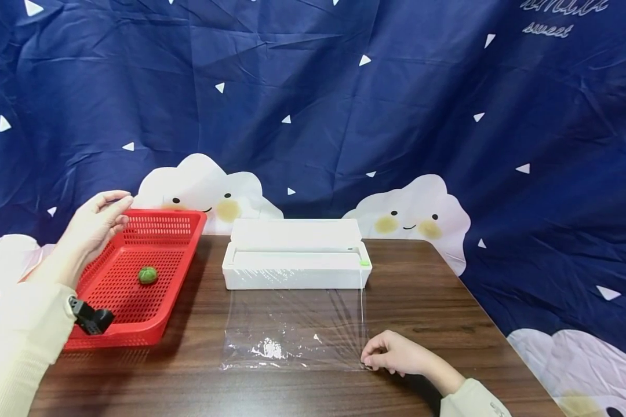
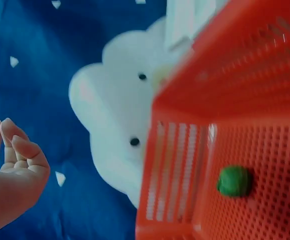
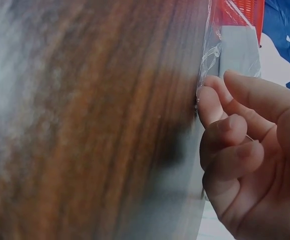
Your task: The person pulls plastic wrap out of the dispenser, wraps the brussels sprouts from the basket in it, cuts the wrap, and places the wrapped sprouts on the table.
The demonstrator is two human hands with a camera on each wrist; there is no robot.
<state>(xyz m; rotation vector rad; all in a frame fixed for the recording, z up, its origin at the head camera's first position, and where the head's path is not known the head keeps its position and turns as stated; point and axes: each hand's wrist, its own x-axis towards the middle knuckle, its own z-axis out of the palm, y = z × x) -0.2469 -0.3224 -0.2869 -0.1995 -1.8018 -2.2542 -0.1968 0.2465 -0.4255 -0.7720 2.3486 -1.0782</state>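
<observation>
Clear plastic wrap point(image 1: 292, 330) stretches from the front of a white wrap dispenser point(image 1: 294, 278) across the table toward me. My right hand point(image 1: 396, 354) pinches its near right corner between thumb and fingers, close over the tabletop. In the right wrist view the film's edge meets the fingertips point(image 3: 210, 100). My left hand point(image 1: 96, 223) is raised over the far left side of a red plastic basket point(image 1: 179, 289), fingers loosely bent with nothing in them. A small, round, ribbed green vegetable point(image 1: 148, 275) lies on the basket floor, apart from that hand.
The dispenser's lid point(image 1: 296, 234) stands raised at the back, and a small green piece point(image 1: 365, 263) sits at its right end. Dark wood tabletop point(image 1: 422, 301) extends to the right edge. A blue cloud-print curtain point(image 1: 313, 116) hangs right behind the table.
</observation>
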